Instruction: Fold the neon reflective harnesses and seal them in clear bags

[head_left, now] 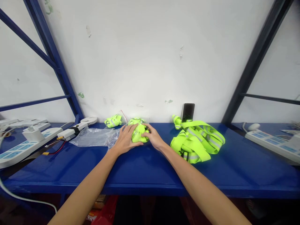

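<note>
A bundle of neon-yellow reflective strap (138, 134) lies between my hands near the middle of the blue table. My left hand (125, 139) is curved around its left side, fingers on top and thumb at the front. From the right, my right hand (153, 136) pinches the bundle with thumb and fingers. Clear plastic bags (93, 137) lie flat to the left, one reaching under my left hand. Just behind my hands is another yellow bundle in clear plastic (137, 120), partly hidden. A bagged yellow bundle (113, 121) sits further left by the wall.
A large loose pile of yellow reflective straps (197, 140) is on the right, with a phone (188, 112) leaning on the wall behind. On the left are a small white fan (89, 120), a battery pack with wires (67, 133) and a power strip (30, 145). Another power strip (274, 142) is far right.
</note>
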Demonstrator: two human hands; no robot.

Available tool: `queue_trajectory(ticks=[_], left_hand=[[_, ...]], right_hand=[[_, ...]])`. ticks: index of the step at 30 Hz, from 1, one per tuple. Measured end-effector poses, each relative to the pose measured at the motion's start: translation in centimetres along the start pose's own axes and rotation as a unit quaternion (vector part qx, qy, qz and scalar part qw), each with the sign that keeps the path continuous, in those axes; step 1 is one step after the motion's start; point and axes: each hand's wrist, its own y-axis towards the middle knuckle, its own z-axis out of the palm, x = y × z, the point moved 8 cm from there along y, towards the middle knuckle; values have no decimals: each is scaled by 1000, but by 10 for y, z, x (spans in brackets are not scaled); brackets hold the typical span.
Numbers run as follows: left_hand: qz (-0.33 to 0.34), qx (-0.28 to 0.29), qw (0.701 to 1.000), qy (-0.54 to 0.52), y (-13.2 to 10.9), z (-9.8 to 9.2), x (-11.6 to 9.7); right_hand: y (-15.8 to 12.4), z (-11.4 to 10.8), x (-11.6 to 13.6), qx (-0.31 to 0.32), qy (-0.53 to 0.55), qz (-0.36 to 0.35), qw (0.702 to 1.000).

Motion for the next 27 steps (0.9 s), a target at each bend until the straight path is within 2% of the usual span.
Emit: queue_trajectory(ticks=[3, 9, 12, 16, 19, 23, 27], left_hand=[[-15, 15, 999, -27, -1, 1, 4], [-2, 22, 999, -38, 1, -1, -6], [17, 34, 999, -35, 3, 0, -15], [35, 45, 998, -37, 3, -1, -19], [16, 42, 998, -49, 3, -4, -14], [-3, 45, 997, -57, 3, -7, -10], [10, 86, 995, -51, 7, -3, -16]], right_hand=[[0, 3, 0, 33, -3, 13, 999], [1, 0, -6, -5, -39, 3, 999], [-1, 5, -11, 2, -47, 14, 999], [-3, 11, -9, 42, -37, 30, 998], [-5, 15, -2, 81, 0, 43, 996], [-11, 26, -2, 117, 94, 120, 981], [-19, 38, -6, 170, 130, 154, 965]])
